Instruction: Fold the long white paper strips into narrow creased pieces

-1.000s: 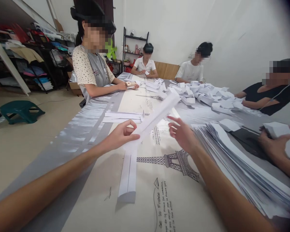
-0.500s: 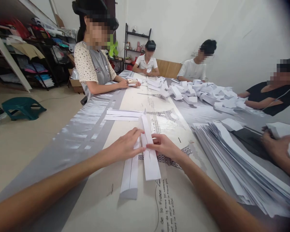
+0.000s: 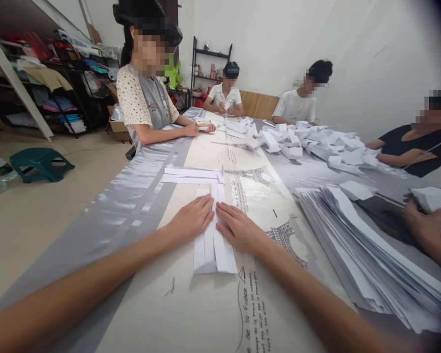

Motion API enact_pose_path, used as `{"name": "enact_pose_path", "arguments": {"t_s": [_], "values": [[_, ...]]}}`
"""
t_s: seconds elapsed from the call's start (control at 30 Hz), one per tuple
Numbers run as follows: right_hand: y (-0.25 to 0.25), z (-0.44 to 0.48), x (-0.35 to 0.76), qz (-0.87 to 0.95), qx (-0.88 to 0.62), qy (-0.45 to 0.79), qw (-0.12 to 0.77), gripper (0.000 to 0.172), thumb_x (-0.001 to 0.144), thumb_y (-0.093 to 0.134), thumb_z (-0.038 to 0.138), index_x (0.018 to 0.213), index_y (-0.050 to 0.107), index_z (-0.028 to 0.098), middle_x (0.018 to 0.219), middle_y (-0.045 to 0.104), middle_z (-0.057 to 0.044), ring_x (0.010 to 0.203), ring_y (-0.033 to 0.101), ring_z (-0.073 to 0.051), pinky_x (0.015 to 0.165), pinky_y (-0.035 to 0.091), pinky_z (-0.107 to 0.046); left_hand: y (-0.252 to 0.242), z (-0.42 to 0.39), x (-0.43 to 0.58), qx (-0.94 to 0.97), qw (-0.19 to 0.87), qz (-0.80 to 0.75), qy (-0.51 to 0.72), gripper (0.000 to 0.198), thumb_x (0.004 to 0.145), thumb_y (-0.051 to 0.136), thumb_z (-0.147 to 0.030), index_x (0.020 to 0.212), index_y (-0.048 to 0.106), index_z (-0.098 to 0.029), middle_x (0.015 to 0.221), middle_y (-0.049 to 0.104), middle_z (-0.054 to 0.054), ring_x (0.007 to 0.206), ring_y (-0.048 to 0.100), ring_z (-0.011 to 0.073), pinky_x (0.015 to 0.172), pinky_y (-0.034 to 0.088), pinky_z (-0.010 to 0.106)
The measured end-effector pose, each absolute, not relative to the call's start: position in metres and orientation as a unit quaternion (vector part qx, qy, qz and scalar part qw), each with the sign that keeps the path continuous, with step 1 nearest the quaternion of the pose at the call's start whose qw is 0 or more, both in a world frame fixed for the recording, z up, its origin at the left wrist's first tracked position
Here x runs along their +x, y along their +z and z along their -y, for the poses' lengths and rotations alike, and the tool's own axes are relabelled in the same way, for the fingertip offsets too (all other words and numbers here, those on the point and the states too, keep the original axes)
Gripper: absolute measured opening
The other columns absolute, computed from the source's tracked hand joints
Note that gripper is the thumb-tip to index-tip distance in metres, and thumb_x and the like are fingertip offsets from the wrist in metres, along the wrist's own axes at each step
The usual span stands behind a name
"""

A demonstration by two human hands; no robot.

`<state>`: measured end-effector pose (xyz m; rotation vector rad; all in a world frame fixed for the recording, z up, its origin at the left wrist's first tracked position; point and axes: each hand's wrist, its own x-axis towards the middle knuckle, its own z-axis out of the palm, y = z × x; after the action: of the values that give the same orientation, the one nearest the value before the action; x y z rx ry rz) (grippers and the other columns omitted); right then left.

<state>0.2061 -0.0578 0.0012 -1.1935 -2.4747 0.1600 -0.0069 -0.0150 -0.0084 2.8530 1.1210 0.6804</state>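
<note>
Two folded white paper strips lie side by side on the table in front of me: a left strip point(image 3: 203, 257) and a right strip point(image 3: 226, 257), touching or slightly overlapping. My left hand point(image 3: 191, 215) rests across the left strip, fingers stretched out and lying flat. On the right strip's outer edge lies my right hand point(image 3: 239, 228), its fingers extended and a little apart. Neither hand grips anything. Beyond my fingertips, more folded paper strips point(image 3: 189, 175) lie crosswise.
A fanned stack of white paper sheets point(image 3: 353, 245) lies at my right. Farther back is a heap of folded white papers point(image 3: 308, 139). Several people sit round the table point(image 3: 143, 304). A green stool point(image 3: 40, 164) stands on the floor at left.
The right strip has gone from slanted and held between both hands to flat beside the left strip. The left strip has shifted away from me. My fingers have flattened out.
</note>
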Motion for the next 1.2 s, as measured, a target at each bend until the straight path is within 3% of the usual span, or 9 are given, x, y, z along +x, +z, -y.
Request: {"name": "enact_pose_path", "arguments": {"t_s": [0.3, 0.57, 0.83, 1.03, 1.13, 1.2], "values": [[0.014, 0.062, 0.207, 0.891, -0.406, 0.065, 0.194, 0.031, 0.097, 0.06, 0.027, 0.127, 0.061, 0.019, 0.132, 0.066, -0.012, 0.122, 0.061, -0.03, 0.106, 0.049, -0.05, -0.008, 0.002, -0.011, 0.906, 0.032, -0.362, 0.215, 0.046, 0.107, 0.032, -0.037, 0.14, 0.051, -0.012, 0.148, 0.054, 0.019, 0.14, 0.049, 0.0278, 0.114, 0.042, 0.043], [0.003, 0.061, 0.198, 0.882, -0.42, 0.022, 0.213, 0.032, 0.101, 0.05, 0.019, 0.132, 0.056, 0.021, 0.137, 0.062, -0.012, 0.128, 0.057, -0.03, 0.106, 0.05, -0.054, -0.009, 0.005, -0.013, 0.914, -0.004, -0.363, 0.184, 0.049, 0.108, 0.026, -0.041, 0.141, 0.05, -0.012, 0.15, 0.053, 0.016, 0.141, 0.048, 0.0247, 0.113, 0.044, 0.038], [-0.004, 0.057, 0.199, 0.873, -0.422, 0.037, 0.243, 0.032, 0.1, 0.053, 0.021, 0.132, 0.058, 0.019, 0.136, 0.064, -0.011, 0.129, 0.057, -0.029, 0.108, 0.048, -0.053, -0.008, 0.007, -0.012, 0.922, -0.022, -0.345, 0.176, 0.049, 0.109, 0.026, -0.038, 0.145, 0.047, -0.011, 0.153, 0.05, 0.015, 0.145, 0.044, 0.0254, 0.119, 0.037, 0.04], [0.02, 0.064, 0.209, 0.891, -0.409, 0.084, 0.176, 0.037, 0.1, 0.059, 0.036, 0.133, 0.061, 0.018, 0.15, 0.054, -0.015, 0.134, 0.056, -0.031, 0.105, 0.054, -0.051, -0.007, 0.006, -0.012, 0.923, -0.025, -0.343, 0.17, 0.051, 0.108, 0.027, -0.038, 0.144, 0.047, -0.008, 0.153, 0.05, 0.018, 0.145, 0.044, 0.0275, 0.119, 0.037, 0.041], [0.042, 0.081, 0.212, 0.911, -0.381, 0.089, 0.133, 0.031, 0.099, 0.063, 0.037, 0.123, 0.067, 0.018, 0.145, 0.058, -0.014, 0.126, 0.062, -0.03, 0.097, 0.058, -0.048, -0.006, 0.007, -0.012, 0.923, -0.023, -0.351, 0.158, 0.052, 0.107, 0.026, -0.038, 0.145, 0.046, -0.007, 0.154, 0.048, 0.018, 0.145, 0.043, 0.0284, 0.119, 0.037, 0.043], [0.05, 0.095, 0.214, 0.925, -0.348, 0.098, 0.117, 0.036, 0.097, 0.065, 0.041, 0.125, 0.066, 0.017, 0.138, 0.062, -0.014, 0.114, 0.067, -0.027, 0.09, 0.061, -0.043, -0.006, 0.008, -0.011, 0.92, -0.017, -0.358, 0.16, 0.052, 0.107, 0.027, -0.038, 0.146, 0.046, -0.007, 0.155, 0.047, 0.018, 0.145, 0.043, 0.0284, 0.119, 0.036, 0.043]]}}
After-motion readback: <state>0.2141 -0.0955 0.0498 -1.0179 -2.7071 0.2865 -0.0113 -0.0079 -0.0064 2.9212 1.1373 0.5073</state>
